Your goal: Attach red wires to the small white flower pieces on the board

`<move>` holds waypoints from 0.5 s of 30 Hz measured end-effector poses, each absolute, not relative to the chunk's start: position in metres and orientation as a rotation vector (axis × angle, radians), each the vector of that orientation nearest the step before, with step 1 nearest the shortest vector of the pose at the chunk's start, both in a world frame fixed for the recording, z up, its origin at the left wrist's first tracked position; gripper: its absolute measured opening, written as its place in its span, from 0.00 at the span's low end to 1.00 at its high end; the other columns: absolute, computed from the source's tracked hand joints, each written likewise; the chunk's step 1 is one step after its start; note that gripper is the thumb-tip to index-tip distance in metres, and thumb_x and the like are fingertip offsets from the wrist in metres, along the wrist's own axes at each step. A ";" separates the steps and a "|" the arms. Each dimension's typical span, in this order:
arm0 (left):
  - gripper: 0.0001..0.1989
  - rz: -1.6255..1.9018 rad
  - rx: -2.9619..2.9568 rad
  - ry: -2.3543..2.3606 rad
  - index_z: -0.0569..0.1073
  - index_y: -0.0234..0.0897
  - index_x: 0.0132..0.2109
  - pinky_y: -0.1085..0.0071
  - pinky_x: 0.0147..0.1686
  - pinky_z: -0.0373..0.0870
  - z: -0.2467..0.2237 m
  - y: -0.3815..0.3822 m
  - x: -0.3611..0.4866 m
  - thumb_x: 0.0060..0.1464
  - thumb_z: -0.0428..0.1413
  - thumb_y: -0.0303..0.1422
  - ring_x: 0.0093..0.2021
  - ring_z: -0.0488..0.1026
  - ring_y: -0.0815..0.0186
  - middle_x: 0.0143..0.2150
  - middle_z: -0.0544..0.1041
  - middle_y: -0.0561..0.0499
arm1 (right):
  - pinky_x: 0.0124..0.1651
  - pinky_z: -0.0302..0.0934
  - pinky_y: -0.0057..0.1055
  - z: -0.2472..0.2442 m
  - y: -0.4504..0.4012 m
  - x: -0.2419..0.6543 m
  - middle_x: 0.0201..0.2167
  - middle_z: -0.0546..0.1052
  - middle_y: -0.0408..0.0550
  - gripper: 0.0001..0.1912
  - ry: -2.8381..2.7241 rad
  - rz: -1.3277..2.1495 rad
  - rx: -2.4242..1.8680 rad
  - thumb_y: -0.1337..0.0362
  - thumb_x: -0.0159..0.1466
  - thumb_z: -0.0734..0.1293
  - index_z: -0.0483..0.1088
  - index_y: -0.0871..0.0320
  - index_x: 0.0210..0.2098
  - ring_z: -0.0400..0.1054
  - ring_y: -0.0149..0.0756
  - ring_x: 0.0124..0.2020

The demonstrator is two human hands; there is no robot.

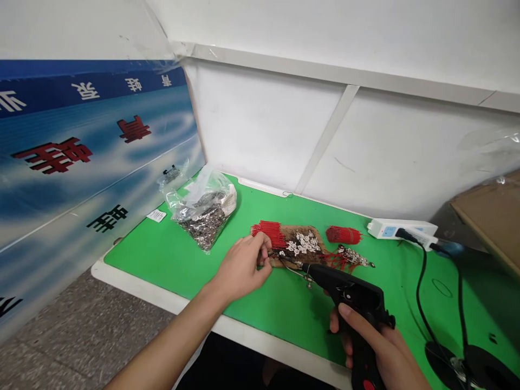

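Note:
My right hand (pixel 377 341) is wrapped round the grip of a black soldering gun (pixel 349 284). Its metal tip points left, over the near edge of a brown, scorched board (pixel 317 235). Close to that tip, my left hand (pixel 247 265) is closed in a pinch; what lies between the fingertips is too small to make out. Just beyond the left fingers, a row of red wires (pixel 270 233) rests on the board's left part. Small silvery metal pieces (pixel 303 244) are spread over the middle of the board.
To the right lie a bundle of red wires (pixel 343 235) and a cluster of red wires with metal ends (pixel 353 256). A clear bag of metal parts (pixel 205 214) sits at the left on the green mat (pixel 170 254). Black cords run from a white power strip (pixel 402 232).

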State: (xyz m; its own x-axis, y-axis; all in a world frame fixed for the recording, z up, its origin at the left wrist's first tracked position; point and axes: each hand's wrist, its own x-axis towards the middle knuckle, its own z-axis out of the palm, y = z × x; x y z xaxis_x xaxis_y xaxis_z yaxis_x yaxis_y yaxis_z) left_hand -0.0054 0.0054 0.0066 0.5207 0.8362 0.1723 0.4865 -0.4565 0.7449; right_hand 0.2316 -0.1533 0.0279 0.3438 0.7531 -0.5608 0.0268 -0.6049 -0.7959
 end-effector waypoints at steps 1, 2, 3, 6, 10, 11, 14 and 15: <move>0.11 0.709 2.122 1.071 0.65 0.38 0.45 0.66 0.39 0.59 0.007 0.005 -0.005 0.53 0.52 0.26 0.39 0.67 0.65 0.38 0.72 0.55 | 0.30 0.59 0.31 0.028 -0.153 0.231 0.23 0.68 0.48 0.35 -0.685 1.312 -1.911 0.30 0.56 0.69 0.77 0.60 0.31 0.63 0.36 0.27; 0.11 0.709 2.121 1.072 0.65 0.38 0.45 0.66 0.39 0.59 0.007 0.005 -0.006 0.53 0.52 0.26 0.39 0.67 0.65 0.38 0.72 0.55 | 0.30 0.59 0.31 0.029 -0.153 0.231 0.23 0.68 0.48 0.35 -0.686 1.311 -1.914 0.30 0.55 0.68 0.76 0.60 0.30 0.63 0.36 0.26; 0.11 0.708 2.121 1.072 0.65 0.38 0.45 0.66 0.39 0.59 0.007 0.005 -0.006 0.54 0.52 0.26 0.39 0.67 0.65 0.38 0.73 0.55 | 0.30 0.59 0.31 0.029 -0.153 0.231 0.23 0.68 0.49 0.35 -0.680 1.308 -1.914 0.30 0.55 0.69 0.75 0.60 0.29 0.63 0.36 0.26; 0.11 0.706 2.116 1.078 0.65 0.38 0.45 0.66 0.38 0.60 0.007 0.005 -0.005 0.53 0.53 0.26 0.39 0.67 0.65 0.37 0.73 0.55 | 0.30 0.59 0.31 0.029 -0.152 0.229 0.24 0.69 0.49 0.35 -0.660 1.301 -1.899 0.30 0.52 0.70 0.73 0.60 0.26 0.63 0.36 0.26; 0.11 0.716 2.121 1.075 0.66 0.38 0.45 0.66 0.38 0.60 0.007 0.005 -0.005 0.53 0.53 0.26 0.39 0.67 0.64 0.38 0.73 0.54 | 0.30 0.60 0.31 0.026 -0.152 0.228 0.23 0.69 0.49 0.35 -0.691 1.296 -1.898 0.30 0.54 0.69 0.73 0.60 0.26 0.64 0.36 0.25; 0.11 0.719 2.127 1.075 0.66 0.38 0.45 0.66 0.38 0.59 0.008 0.005 -0.005 0.53 0.53 0.26 0.39 0.67 0.64 0.38 0.73 0.54 | 0.30 0.60 0.31 0.025 -0.153 0.228 0.23 0.69 0.50 0.35 -0.697 1.282 -1.903 0.30 0.54 0.69 0.74 0.60 0.26 0.64 0.36 0.25; 0.10 0.716 2.154 1.084 0.66 0.37 0.45 0.65 0.39 0.59 0.008 0.005 -0.005 0.54 0.53 0.26 0.39 0.68 0.64 0.38 0.73 0.53 | 0.28 0.61 0.31 0.022 -0.157 0.231 0.23 0.69 0.49 0.33 -0.713 1.228 -1.899 0.33 0.55 0.70 0.79 0.60 0.34 0.65 0.38 0.25; 0.10 0.714 2.160 1.087 0.66 0.37 0.45 0.65 0.39 0.59 0.009 0.005 -0.005 0.54 0.53 0.26 0.39 0.68 0.64 0.37 0.73 0.53 | 0.27 0.61 0.31 0.022 -0.158 0.232 0.24 0.69 0.49 0.32 -0.724 1.214 -1.888 0.34 0.56 0.71 0.81 0.59 0.38 0.64 0.38 0.25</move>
State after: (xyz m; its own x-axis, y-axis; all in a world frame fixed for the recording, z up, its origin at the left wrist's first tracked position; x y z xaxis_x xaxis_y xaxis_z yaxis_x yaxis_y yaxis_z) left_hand -0.0049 0.0050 0.0085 0.5172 0.8347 0.1893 0.5055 -0.4764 0.7194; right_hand 0.2318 -0.1579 0.0217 0.3862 0.7832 -0.4873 0.0571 -0.5476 -0.8348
